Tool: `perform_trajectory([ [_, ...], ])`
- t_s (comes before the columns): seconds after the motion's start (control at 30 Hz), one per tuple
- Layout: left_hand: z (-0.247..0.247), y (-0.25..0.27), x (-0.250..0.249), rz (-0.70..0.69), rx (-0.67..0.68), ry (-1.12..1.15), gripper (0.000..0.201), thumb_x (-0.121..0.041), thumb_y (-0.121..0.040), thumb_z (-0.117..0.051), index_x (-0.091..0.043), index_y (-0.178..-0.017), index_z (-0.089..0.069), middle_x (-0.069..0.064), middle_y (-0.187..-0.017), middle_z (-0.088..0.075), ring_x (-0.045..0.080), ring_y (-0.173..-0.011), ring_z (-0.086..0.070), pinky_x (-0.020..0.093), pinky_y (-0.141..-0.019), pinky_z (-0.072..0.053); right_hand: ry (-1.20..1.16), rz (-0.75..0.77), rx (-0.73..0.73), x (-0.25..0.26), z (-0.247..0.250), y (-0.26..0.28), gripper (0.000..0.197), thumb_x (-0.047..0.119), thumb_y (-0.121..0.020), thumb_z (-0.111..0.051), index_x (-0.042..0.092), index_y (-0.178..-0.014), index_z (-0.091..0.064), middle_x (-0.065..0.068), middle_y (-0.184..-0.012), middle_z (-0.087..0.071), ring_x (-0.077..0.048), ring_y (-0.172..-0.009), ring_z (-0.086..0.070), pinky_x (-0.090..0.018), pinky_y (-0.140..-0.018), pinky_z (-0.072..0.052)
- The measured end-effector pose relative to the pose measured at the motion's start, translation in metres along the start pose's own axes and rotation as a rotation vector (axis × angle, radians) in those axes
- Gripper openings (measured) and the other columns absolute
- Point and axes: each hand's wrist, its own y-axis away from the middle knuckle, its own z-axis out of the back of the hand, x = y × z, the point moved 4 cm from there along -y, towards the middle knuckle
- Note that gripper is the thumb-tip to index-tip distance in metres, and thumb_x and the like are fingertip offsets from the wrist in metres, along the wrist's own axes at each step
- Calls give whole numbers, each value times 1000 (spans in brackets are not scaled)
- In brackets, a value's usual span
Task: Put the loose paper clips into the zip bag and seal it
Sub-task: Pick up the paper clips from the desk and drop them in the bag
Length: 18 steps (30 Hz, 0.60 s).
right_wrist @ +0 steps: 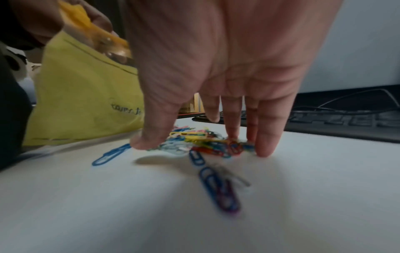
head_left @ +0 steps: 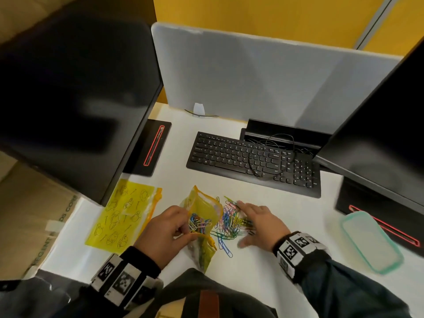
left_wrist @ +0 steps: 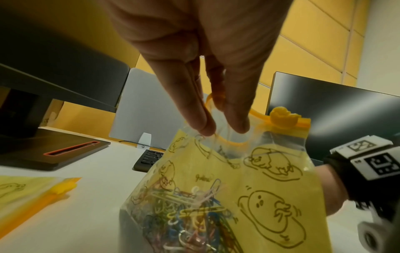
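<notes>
The left hand (head_left: 164,228) pinched the rim of the yellow zip bag (left_wrist: 249,196), holding its mouth open on the white counter (head_left: 286,226), with some clips already inside. Just beside it, the right hand (head_left: 259,220) spread its fingers (right_wrist: 268,137) wide, pressing onto the pile of loose paper clips (head_left: 229,222), gripping nothing. A keyboard (head_left: 252,161) sat behind.

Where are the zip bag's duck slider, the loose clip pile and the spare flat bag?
duck slider (left_wrist: 283,118): left wrist view, on the duck's body.
loose clip pile (head_left: 231,222): head view, middle of the heap.
spare flat bag (head_left: 119,216): head view, centre of its printed face.
</notes>
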Motion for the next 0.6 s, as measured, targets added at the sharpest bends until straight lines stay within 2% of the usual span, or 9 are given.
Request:
perform_trajectory([
  [0.07, 0, -1, -1, -23, -1, 5, 31, -25, -69, -76, -23, -67, -46, 0, -88, -58, 12, -78, -59, 27, -62, -53, 26, -2, -75, 9, -3, -5, 89, 30, -74, -71, 32, -145, -17, -4, -144, -37, -27, -126, -37, -38, -100, -41],
  [0.13, 1, -3, -2, -30, -10, 18, 29, -34, -67, -72, -22, -67, -45, -3, -88, -57, 8, -80, -57, 25, -61, -53, 26, 5, -176, 15, -3, -13, 65, 14, -82, -60, 25, -140, -34, -7, -132, -48, -28, -118, -45, -34, -94, -43],
  [0.2, 1, -2, -3, -27, -6, 26, 30, -43, -67, -67, -23, -66, -45, -4, -87, -57, 7, -81, -56, 23, -61, -52, 8, -17, -227, 17, -2, -17, 43, 7, -85, -50, 16, -127, -51, -10, -119, -55, -30, -111, -53, -32, -89, -44],
  [0.27, 1, -1, -3, -26, 5, 8, 35, -51, -67, -64, -23, -66, -44, -2, -86, -58, 10, -77, -57, 23, -60, -51, 12, -41, -246, 18, -2, -18, 28, 5, -86, -47, 9, -111, -59, -13, -108, -58, -32, -101, -58, -32, -81, -45],
  [0.3, 1, -1, -3, -21, 11, 2, 35, -50, -67, -67, -23, -66, -44, -2, -86, -58, 10, -77, -57, 23, -60, -52, 12, -53, -255, 18, -1, -17, 25, 4, -85, -46, 7, -105, -61, -14, -103, -60, -33, -98, -59, -33, -78, -45],
  [0.37, 0, -1, -1, -11, 15, -2, 34, -33, -69, -76, -22, -68, -44, -4, -88, -56, 7, -79, -58, 24, -61, -53, -17, -76, -271, 17, 0, -15, 22, 4, -83, -46, 6, -97, -63, -15, -98, -63, -33, -94, -60, -32, -74, -43],
  [0.43, 0, -1, -1, -10, 13, -11, 32, -19, -70, -77, -21, -68, -45, -7, -90, -55, 4, -79, -56, 22, -62, -52, -97, -121, -301, 14, 5, -8, 17, 5, -83, -49, 7, -91, -64, -13, -92, -67, -31, -89, -60, -28, -68, -36],
  [0.57, 0, -3, -2, -8, 20, -25, 27, -18, -71, -76, -16, -63, -50, -4, -90, -56, 13, -76, -58, 28, -62, -52, -390, -195, -462, 11, 31, 21, 3, 11, -79, -68, 9, -76, -68, -4, -68, -62, -21, -67, -56, -23, -57, -36],
  [0.6, 0, -4, -3, -5, 23, -28, 27, -19, -71, -75, -14, -63, -50, -4, -90, -56, 14, -75, -58, 30, -63, -52, -486, -193, -499, 14, 39, 29, 9, 11, -76, -72, 11, -69, -67, -3, -63, -60, -19, -62, -54, -23, -55, -38],
])
